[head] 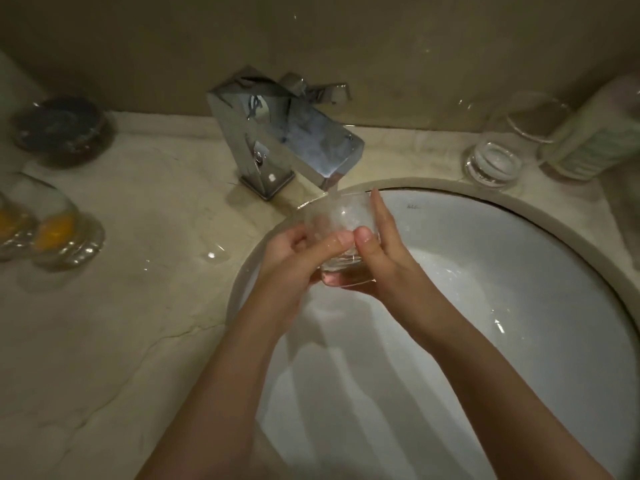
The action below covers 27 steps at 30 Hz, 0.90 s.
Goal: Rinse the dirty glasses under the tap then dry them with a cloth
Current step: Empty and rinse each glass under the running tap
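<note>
Over the sink (519,216), under the tap (287,133), my left hand (294,258) and right hand (381,251) both grip the glass (343,216); I should rotate it so water sweeps every wall

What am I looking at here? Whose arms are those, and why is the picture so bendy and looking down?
A person wears a camera on their head, so you see what they see, looking down. Its wide lens bends the edges. The arms are theirs. The left hand and right hand together hold a clear glass over the white sink, and water runs into it from the shiny tap. On the stone counter, two glasses with orange leftovers stand at the left. At the right stand a clear glass and something pale, too blurred to name.
</note>
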Tool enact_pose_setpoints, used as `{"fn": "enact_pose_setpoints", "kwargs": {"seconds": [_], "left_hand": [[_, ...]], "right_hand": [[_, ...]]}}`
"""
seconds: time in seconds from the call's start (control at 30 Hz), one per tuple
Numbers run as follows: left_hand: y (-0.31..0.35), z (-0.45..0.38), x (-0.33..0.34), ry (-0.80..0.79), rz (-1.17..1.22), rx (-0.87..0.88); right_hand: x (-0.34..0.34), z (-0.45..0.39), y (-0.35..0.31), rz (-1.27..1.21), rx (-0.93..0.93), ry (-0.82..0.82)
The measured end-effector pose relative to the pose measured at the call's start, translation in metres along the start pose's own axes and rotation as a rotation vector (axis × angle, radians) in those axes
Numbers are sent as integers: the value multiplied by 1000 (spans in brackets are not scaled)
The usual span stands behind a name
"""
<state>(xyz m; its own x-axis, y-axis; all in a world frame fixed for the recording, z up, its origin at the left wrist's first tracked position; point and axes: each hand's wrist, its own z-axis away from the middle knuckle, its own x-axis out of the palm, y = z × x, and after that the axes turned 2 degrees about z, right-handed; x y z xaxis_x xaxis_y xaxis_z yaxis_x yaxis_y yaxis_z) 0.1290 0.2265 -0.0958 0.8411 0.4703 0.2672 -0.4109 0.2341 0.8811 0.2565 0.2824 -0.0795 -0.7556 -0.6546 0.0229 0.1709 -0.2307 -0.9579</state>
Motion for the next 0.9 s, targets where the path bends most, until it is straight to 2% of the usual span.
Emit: {"fn": "enact_pose_setpoints", "kwargs": {"seconds": [0.43,0.57,0.73,0.9], "left_hand": [[22,18,2,-12,-35,-36],[26,20,3,53,-72,-45],[30,25,2,68,-68,-82],[34,30,-1,90,-48,-110]], "right_hand": [[-6,20,-17,94,144,43],[-12,22,-25,128,173,57],[-21,1,-71,161,148,164],[-14,-34,-116,179,90,187]]}}
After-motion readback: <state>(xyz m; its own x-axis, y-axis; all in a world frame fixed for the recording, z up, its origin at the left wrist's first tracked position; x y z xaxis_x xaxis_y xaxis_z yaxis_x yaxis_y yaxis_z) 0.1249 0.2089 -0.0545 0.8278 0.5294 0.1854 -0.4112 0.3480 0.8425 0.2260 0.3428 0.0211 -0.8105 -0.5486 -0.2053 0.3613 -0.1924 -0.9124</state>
